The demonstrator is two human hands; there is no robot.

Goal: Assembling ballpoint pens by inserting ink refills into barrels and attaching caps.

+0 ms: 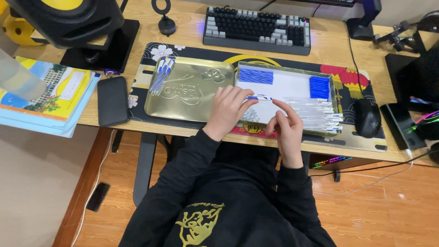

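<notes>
Head view, both hands [228, 112] pinching slim plastic pen [259, 97], shiny tin lid [192, 89]

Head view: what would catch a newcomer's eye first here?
Two hands meet at the desk's middle: the left hand and right hand hold a blue-and-white pen over an open tin box. Beside it lies the gold lid with finished pens in its corner; behind sits a keyboard.

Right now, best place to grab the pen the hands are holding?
Grip the pen on its bare middle, from above. It lies level, crosswise over the tin tray; the left hand pinches its left end and the right hand reaches toward its right end.
</notes>
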